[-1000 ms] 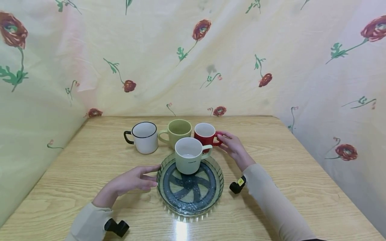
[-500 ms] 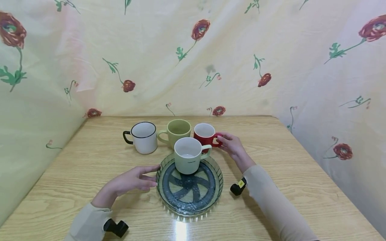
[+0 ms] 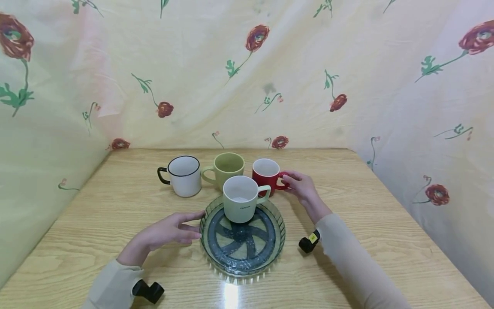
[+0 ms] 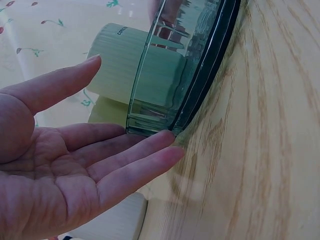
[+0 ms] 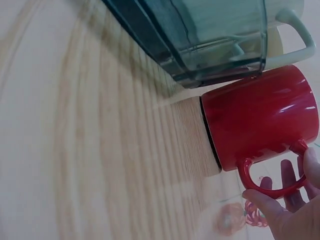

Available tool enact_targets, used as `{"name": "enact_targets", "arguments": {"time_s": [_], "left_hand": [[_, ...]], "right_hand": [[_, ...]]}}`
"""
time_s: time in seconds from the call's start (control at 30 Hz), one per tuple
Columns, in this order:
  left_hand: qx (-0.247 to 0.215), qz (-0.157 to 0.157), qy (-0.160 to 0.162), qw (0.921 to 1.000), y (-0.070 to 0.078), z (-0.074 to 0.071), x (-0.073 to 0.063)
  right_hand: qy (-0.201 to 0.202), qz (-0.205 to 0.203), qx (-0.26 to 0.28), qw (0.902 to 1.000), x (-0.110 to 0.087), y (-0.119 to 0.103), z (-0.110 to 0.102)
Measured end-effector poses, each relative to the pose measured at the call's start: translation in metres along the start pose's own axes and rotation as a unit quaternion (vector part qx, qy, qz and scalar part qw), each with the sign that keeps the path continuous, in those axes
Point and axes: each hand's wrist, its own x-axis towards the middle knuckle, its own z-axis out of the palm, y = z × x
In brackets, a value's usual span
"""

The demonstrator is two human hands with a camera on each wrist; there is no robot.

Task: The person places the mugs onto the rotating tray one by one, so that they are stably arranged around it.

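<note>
My right hand (image 3: 304, 189) grips the handle of a red mug (image 5: 262, 117) with a white inside, which stands behind the right of a glass dish. In the right wrist view the fingers curl round that handle. My left hand (image 3: 170, 231) has its fingers extended, the tips touching the left side of the round greenish glass dish (image 3: 241, 264). A pale mug (image 3: 240, 206) stands upright in the dish toward its back, handle to the right. Behind it are a green mug (image 3: 228, 165) and a white mug (image 3: 185, 182) with a black rim and handle.
All this stands on a wooden table (image 3: 386, 240). A flowered cloth (image 3: 200, 86) hangs behind it and along both sides. Black wrist cameras are strapped at both sleeves.
My right hand has drawn the red mug slightly to the right, widening its gap from the green mug. The left hand, the dish and the other mugs have stayed in place.
</note>
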Motion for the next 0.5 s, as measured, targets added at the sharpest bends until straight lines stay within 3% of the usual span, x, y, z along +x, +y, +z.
{"name": "enact_targets", "arguments": {"time_s": [0.5], "left_hand": [[-0.003,-0.002,0.001,1.0000,0.000,0.000,0.001]], "right_hand": [[0.033,-0.015,-0.053,0.9979,-0.018,-0.006,-0.017]]}}
